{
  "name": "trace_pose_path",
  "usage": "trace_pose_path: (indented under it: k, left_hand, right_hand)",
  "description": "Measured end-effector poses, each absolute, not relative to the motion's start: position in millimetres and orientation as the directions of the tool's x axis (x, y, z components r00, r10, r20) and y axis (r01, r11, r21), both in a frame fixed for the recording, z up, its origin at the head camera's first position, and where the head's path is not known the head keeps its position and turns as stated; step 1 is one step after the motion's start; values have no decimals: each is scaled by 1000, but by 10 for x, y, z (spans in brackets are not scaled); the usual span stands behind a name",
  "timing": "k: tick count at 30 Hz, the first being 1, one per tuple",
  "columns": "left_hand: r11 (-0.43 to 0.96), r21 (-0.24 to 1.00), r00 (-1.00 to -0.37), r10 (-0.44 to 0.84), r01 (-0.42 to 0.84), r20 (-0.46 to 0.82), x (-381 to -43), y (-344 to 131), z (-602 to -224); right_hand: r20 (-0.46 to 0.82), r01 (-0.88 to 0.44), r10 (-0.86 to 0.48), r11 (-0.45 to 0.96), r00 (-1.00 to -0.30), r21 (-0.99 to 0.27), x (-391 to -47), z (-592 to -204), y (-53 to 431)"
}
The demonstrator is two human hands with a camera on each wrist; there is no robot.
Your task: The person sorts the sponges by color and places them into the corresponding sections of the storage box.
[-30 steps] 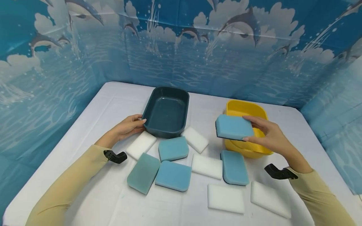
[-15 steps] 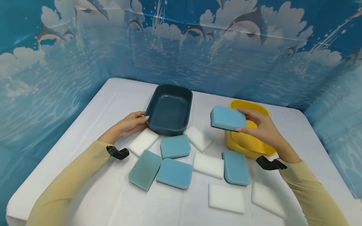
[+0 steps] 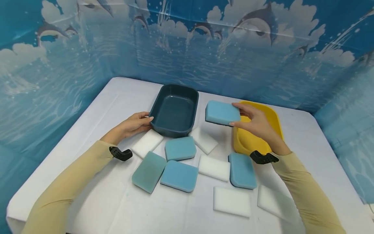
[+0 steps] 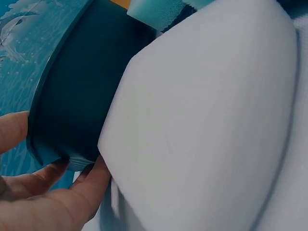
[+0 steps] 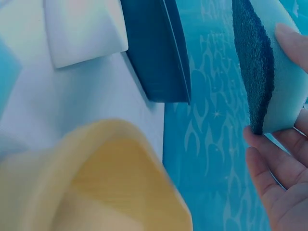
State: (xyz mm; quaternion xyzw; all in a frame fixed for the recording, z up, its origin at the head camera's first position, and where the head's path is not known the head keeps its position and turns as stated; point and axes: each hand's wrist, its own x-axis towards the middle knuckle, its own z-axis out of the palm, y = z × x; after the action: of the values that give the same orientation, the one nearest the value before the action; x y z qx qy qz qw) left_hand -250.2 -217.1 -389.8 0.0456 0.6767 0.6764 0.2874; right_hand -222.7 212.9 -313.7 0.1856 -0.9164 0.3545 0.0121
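My right hand [image 3: 255, 123] pinches a blue sponge [image 3: 222, 112] by its right end, thumb at the near side and fingers at the far side. It is held up between the two basins. The right wrist view shows the sponge's dark scouring layer [image 5: 254, 72]. My left hand [image 3: 132, 125] grips the left rim of a dark teal basin [image 3: 172, 131], thumb at the lip and fingers against the outer wall. The basin has nothing inside. Beside those fingers a white sponge [image 4: 192, 120] fills much of the left wrist view.
A yellow basin [image 3: 274, 115] stands at the right, partly behind my right hand. Several blue sponges [image 3: 179, 175] and white sponges [image 3: 232, 201] lie flat on the white-covered table in front of the basins. A dolphin-print curtain [image 3: 175, 48] hangs behind the table.
My right hand has carried the blue sponge leftward, away from the yellow basin and nearer the teal one. The left hand keeps its grip on the teal basin.
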Motion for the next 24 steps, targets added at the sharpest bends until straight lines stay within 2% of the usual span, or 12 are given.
trace_pose_path:
  k: [24]
  left_hand:
    - [113,947,-826,467,-299,-317,-2493,-2167,-3903]
  right_hand:
    - [200,-365,-324,606,-925,-706,-2677,-3218,1699]
